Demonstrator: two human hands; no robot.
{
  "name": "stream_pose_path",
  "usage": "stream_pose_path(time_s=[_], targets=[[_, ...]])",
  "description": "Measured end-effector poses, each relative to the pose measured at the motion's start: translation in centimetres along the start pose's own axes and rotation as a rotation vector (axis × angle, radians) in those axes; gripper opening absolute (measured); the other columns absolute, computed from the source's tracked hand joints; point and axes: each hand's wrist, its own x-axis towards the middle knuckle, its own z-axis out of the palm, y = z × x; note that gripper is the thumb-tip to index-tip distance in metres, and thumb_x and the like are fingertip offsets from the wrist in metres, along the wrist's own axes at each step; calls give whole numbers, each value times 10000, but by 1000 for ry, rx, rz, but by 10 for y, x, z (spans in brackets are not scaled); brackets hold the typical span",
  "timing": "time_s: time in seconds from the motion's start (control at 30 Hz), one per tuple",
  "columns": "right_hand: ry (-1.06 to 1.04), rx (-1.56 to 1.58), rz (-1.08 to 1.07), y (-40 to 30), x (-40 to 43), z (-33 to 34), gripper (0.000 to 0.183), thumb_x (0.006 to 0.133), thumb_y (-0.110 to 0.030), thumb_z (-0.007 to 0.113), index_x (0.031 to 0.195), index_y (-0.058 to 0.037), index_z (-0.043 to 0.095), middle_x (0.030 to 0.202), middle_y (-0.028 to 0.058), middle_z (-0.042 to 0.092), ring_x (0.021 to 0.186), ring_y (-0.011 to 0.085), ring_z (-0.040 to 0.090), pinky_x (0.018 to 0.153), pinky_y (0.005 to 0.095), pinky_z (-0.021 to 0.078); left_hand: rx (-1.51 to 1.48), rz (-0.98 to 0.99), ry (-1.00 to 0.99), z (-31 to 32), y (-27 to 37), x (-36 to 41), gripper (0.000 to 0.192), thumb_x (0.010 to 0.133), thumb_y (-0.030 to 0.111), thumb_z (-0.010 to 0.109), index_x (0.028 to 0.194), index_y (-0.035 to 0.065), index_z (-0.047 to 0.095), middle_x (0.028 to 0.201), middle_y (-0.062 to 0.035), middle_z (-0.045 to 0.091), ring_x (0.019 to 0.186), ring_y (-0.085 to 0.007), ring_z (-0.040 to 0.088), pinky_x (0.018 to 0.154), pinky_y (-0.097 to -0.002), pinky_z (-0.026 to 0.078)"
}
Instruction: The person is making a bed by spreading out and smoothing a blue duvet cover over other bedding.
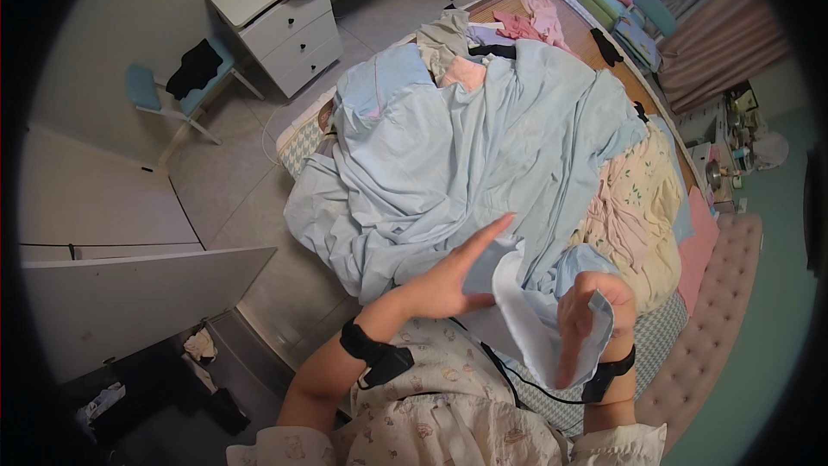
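Observation:
My right hand [592, 314] is curled on a piece of light-blue cloth with a white inner side [517, 310], one finger pointing down inside its fold. To the left, my left hand [462, 265] is spread, thumb and fingers apart. Its thumb tip lies close to the cloth's white folded edge; whether they touch I cannot tell. Beyond both hands a large, rumpled light-blue bed cover [446, 142] lies heaped over the bed. A smaller bunched blue cloth [582, 265] sits just behind my right hand.
A cream leaf-print quilt [653, 207] lies near the tufted headboard [718, 298]. Pink clothes [537, 16] rest at the bed's far end. Left stand a white drawer cabinet [291, 32], a blue chair [207, 100] and a white door panel [149, 304]. A black cord [530, 385] hangs before me.

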Motion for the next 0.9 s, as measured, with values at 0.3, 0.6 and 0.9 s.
stream_pose_path(time_s=[0.3,0.6,0.9], targets=[[-232,173,-203,-19,-15,-41,282,761,-201,618,805,19,447,687,112,557,502,167,532,443,267,402,495,-127,-174,-7,-19,-29,421,660,-72,496,1043,95,547,1152,-99,523,1189,-221,380,1018,-445,184],[134,-382,-13,12,22,-32,225,724,-108,654,836,-41,470,746,117,571,665,178,566,595,265,432,16,604,356,-45,166,-98,172,842,75,436,698,13,508,643,-124,558,547,-250,552,724,-489,451],[441,-915,-22,53,161,-78,131,735,6,545,852,-31,499,726,38,542,669,100,492,619,199,371,930,-302,833,-213,30,-64,204,783,163,588,760,0,466,598,-116,434,580,-133,463,533,-286,378]])
